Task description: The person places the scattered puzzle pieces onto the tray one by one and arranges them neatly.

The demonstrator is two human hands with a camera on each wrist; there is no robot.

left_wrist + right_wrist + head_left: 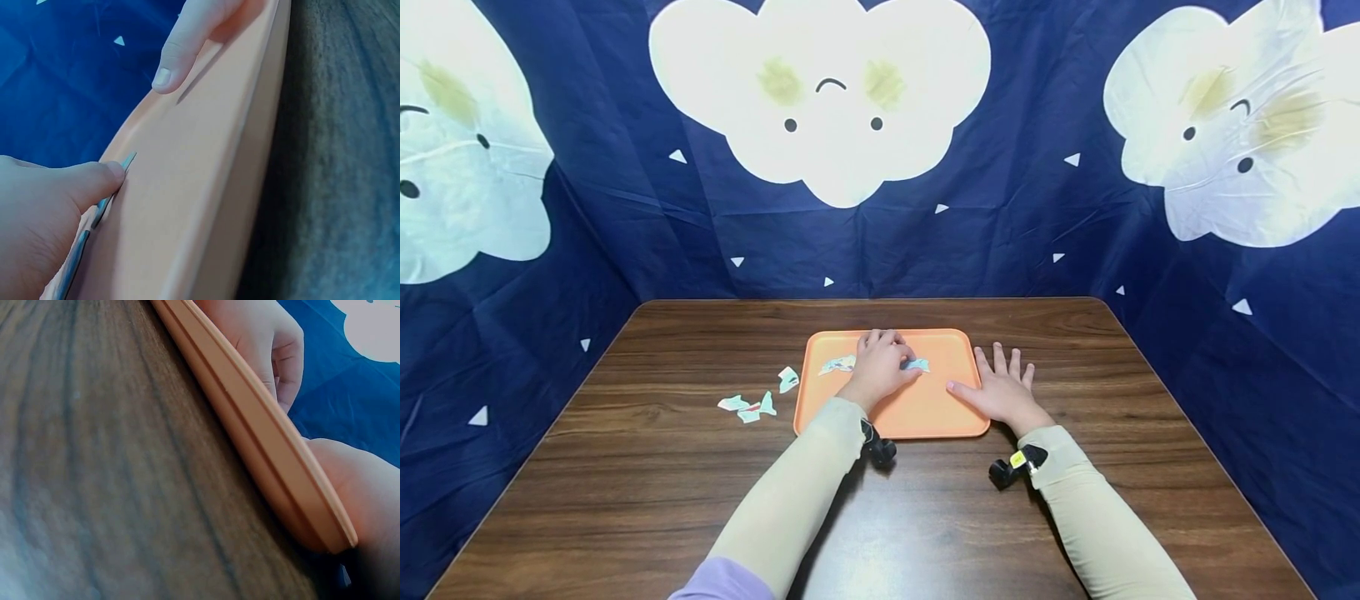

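My left hand (880,365) is over the orange tray (940,417) with its fingers bent down. Its thumb touches a flat light-blue puzzle piece (917,365), which lies on the tray beside the index finger. In the left wrist view the thumb tip meets the edge of that puzzle piece (130,160). More joined puzzle pieces (838,364) show on the tray left of the hand; some are hidden under it. My right hand (1003,396) rests spread at the tray's right edge, thumb over the rim and the other fingers outside, holding nothing.
Several loose, irregular pieces (749,410) lie on the brown wooden table (647,442) left of the tray, with one piece (787,379) close to its left rim. A dark blue cloth (880,250) with white clouds stands behind and on both sides.
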